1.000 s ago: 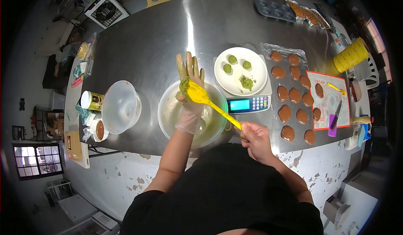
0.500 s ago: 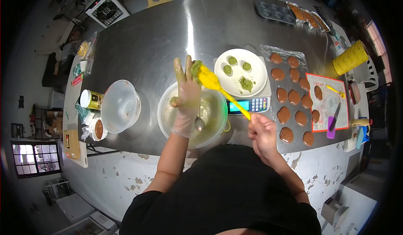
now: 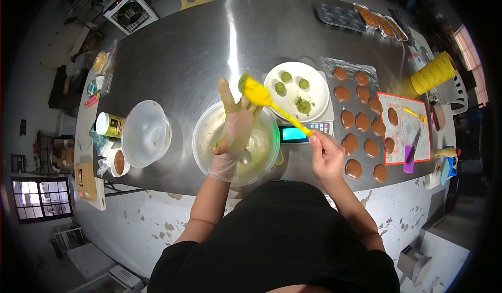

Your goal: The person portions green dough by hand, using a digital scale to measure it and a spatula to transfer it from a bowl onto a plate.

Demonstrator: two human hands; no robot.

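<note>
My left hand, in a clear glove smeared with green dough, is spread open above a glass mixing bowl. My right hand grips the handle of a yellow spatula. The spatula's blade, carrying a lump of green dough, rests against my left fingertips. Just right of the bowl, a white plate with three green dough balls and some crumbled dough sits on a digital scale.
An empty glass bowl, a tin can and a small cup of brown paste stand left. Brown dough discs lie on plastic wrap to the right, beside a red-edged mat, a purple knife and a yellow cup stack.
The spatula blade has scraped up along my left palm to the fingertips, carrying the green dough with it. My right hand moved up and right.
</note>
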